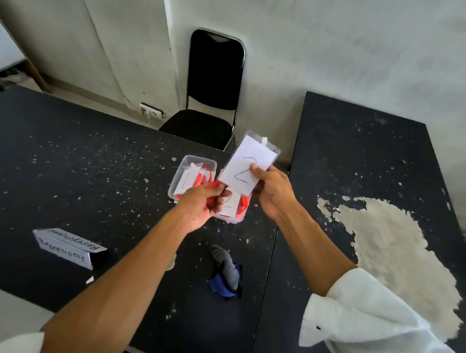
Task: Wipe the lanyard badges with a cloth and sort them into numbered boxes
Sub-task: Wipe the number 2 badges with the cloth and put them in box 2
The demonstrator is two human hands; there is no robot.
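My right hand (272, 192) pinches a clear badge holder (247, 163) whose white card shows a handwritten 2, held up above the boxes. My left hand (205, 205) grips the badge's bunched red lanyard (215, 186) just below its lower left corner. Under the hands stand two clear plastic boxes side by side. The left box (186, 169) holds a card marked 1 and red lanyards. The right box (238, 214) holds a card marked 2 and red lanyards, partly hidden by my left hand. A grey and blue cloth (227, 272) lies crumpled on the table nearer me.
Two black tables with worn, flaking tops meet at a seam (273, 246). A folded white paper name sign (68, 247) stands at the near left. A black folding chair (212, 96) stands behind the tables against the white wall, beside a wall socket (151, 111).
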